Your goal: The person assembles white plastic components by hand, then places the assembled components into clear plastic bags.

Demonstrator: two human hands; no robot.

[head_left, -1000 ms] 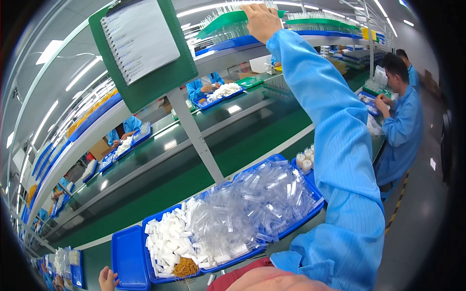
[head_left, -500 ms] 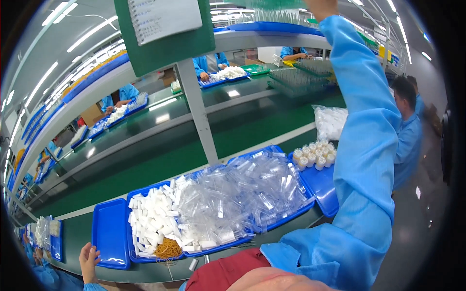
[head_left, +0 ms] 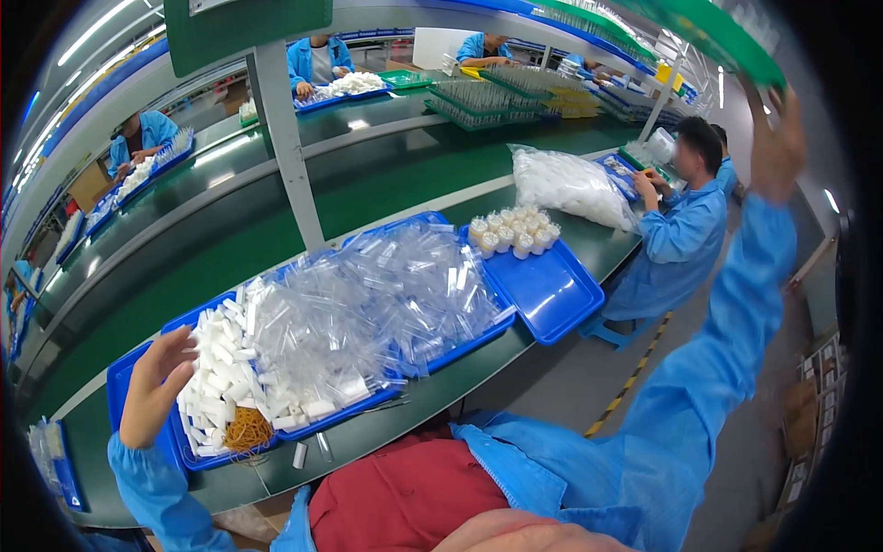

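The right hand [head_left: 777, 147], at 2 o'clock, has its blurred fingers at the near edge of a green tray [head_left: 708, 39]. Its grip appears closed on that edge; how tightly, I cannot tell. The tray slants across the view from 1 to 2 o'clock, well above the surface [head_left: 451, 394], with pale, slender pieces on it too blurred to make out.

The left hand [head_left: 158, 382], at 8 o'clock, is loosely curled and part open, with nothing visible in its grip. Just beside it lie white tubular pieces [head_left: 221, 354] and, lower towards 8 o'clock, a bundle of tan bands [head_left: 248, 430]. Clear sleeves [head_left: 368, 299] fill the middle.

Farther out, near 3 o'clock, is a blue tray [head_left: 552, 299], with whitish capped pieces [head_left: 510, 230] at its far end and a clear bag [head_left: 570, 184] of white contents beyond.

The step in hand looks like supporting the raised tray one-handed; I judge the next move calls for a level, steady wrist, with the left hand free to help.
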